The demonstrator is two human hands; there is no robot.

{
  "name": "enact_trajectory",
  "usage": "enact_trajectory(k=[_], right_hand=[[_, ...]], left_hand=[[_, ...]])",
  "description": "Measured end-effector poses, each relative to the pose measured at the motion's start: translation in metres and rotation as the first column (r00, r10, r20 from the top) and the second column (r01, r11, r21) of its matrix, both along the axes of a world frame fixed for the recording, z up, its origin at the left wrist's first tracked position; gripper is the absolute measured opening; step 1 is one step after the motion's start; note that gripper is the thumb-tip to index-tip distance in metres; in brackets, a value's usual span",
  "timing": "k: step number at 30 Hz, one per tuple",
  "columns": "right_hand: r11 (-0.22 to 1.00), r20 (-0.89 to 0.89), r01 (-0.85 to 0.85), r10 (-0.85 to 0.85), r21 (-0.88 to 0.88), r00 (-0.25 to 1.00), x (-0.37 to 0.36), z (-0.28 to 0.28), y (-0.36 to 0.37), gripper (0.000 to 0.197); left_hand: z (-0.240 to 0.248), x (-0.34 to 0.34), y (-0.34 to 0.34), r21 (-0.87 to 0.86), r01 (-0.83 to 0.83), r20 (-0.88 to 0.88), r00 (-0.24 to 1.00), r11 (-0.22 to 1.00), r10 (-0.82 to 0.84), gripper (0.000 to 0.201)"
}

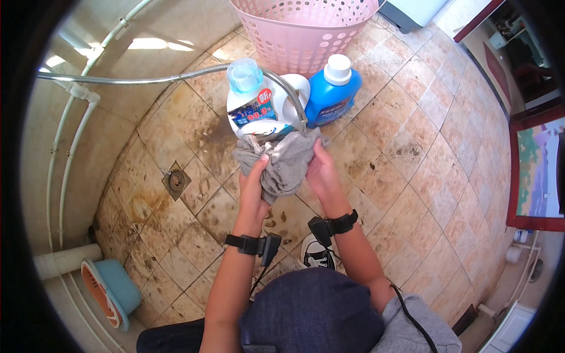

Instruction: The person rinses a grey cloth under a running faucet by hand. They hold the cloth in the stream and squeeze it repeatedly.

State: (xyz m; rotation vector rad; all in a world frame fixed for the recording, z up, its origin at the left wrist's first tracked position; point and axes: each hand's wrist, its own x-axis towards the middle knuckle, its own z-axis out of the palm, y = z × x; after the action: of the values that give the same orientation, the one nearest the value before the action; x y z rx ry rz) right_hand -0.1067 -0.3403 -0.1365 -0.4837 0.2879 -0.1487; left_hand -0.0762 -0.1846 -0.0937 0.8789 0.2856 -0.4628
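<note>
Tiled floor [412, 117], grey cloth [285, 162] between fingers [262, 162]

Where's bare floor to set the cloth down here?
Free: tiles right of the blue bottle, and tiles between the floor drain and left hand. Crowded: white bottle, hose and pink basket ahead of the grey cloth.

The grey cloth [282, 165] hides the base of the white bottle [259, 109] behind it and most fingers of both hands.
</note>
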Motion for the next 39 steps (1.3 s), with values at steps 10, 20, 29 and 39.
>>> enact_trajectory(k=[10, 20, 29, 39], right_hand=[[0.972, -0.019, 0.130, -0.129, 0.194, 0.991, 0.012, -0.005, -0.029, 0.043], [0.976, -0.066, -0.084, 0.099, 0.202, 0.993, 0.008, -0.018, 0.004, 0.036], [0.943, -0.147, 0.308, -0.289, 0.130, 0.946, 0.014, -0.035, -0.027, 0.042], [0.993, -0.144, 0.104, -0.111, -0.055, 0.983, 0.007, -0.057, -0.041, 0.057]], left_hand=[[0.008, 0.001, 0.020, 0.034, 0.156, -0.109, 0.982, 0.987, -0.152, 0.043], [0.019, 0.006, 0.008, -0.326, 0.173, 0.014, 0.984, 0.929, -0.178, 0.047], [0.012, -0.010, 0.038, -0.183, 0.157, -0.044, 0.985, 0.971, -0.168, 0.059], [0.031, 0.006, 0.049, -0.014, 0.182, 0.023, 0.983, 0.983, -0.182, 0.055]])
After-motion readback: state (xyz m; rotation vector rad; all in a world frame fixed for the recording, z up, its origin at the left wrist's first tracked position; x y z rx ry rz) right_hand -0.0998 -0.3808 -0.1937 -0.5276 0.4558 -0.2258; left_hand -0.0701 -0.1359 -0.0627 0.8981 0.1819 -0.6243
